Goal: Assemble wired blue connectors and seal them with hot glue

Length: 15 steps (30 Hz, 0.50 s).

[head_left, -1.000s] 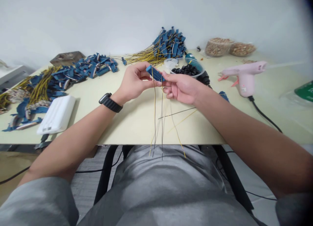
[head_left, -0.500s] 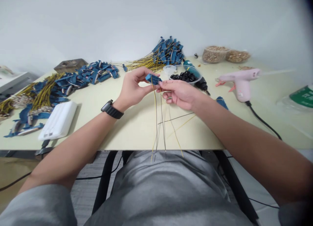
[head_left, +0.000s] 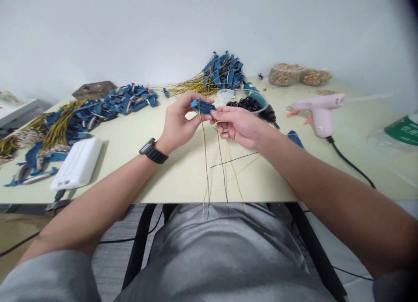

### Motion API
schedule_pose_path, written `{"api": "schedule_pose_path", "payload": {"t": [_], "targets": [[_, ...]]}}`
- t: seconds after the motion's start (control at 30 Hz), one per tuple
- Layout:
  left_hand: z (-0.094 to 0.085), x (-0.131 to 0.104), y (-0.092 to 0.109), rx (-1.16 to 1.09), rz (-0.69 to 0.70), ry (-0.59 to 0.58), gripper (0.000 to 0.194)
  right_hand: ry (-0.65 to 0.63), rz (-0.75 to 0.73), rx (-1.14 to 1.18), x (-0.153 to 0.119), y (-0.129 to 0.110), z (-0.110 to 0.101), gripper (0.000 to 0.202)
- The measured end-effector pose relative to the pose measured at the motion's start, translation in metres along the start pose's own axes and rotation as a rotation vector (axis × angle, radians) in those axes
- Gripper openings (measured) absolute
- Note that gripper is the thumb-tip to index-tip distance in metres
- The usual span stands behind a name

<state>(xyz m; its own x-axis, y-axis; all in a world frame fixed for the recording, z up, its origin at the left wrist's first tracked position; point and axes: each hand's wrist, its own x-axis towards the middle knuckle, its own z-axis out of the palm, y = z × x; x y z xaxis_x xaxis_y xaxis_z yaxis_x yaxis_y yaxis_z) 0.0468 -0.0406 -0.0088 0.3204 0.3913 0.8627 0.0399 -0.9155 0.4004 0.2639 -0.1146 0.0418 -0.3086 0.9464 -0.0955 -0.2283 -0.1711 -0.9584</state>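
Between my two hands, above the middle of the table, is a small blue block-like piece [head_left: 203, 106] with thin yellow and black wires [head_left: 206, 162] hanging from it past the table's front edge. My left hand [head_left: 183, 119] pinches its left end between thumb and fingers. At its right end, my right hand [head_left: 240, 123] grips with thumb and forefinger, the other fingers curled below. Just behind my right hand sits a clear round tub [head_left: 266, 102] of small black parts [head_left: 246, 104]. Another blue piece [head_left: 295, 139] lies beyond my right forearm, its wires running out under the arm.
A heap of wired blue pieces [head_left: 224, 71] lies by the wall; more blue pieces [head_left: 127, 98] spread along the left. A white power bank [head_left: 77, 163] rests front left. On the right are a pink glue gun [head_left: 320, 108], containers of tan bits [head_left: 284, 74] and a green-labelled container [head_left: 403, 130].
The blue piece has turned slightly and shifted a little left in my fingers, showing more of its length. The hanging wires have spread further apart. Both hands keep their grip.
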Motion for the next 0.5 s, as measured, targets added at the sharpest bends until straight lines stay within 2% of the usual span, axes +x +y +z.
{"api": "schedule_pose_path", "payload": {"t": [0.17,0.5], "targets": [[0.0058,-0.0043,-0.0017,0.07,0.049,0.04,0.052,-0.052,-0.037,0.003,0.0022,0.0025,-0.0023,0.028],[0.0044,-0.0041,0.0009,0.141,0.095,0.059,0.042,-0.053,-0.052,0.038,0.0022,0.0009,0.0007,0.021]]}}
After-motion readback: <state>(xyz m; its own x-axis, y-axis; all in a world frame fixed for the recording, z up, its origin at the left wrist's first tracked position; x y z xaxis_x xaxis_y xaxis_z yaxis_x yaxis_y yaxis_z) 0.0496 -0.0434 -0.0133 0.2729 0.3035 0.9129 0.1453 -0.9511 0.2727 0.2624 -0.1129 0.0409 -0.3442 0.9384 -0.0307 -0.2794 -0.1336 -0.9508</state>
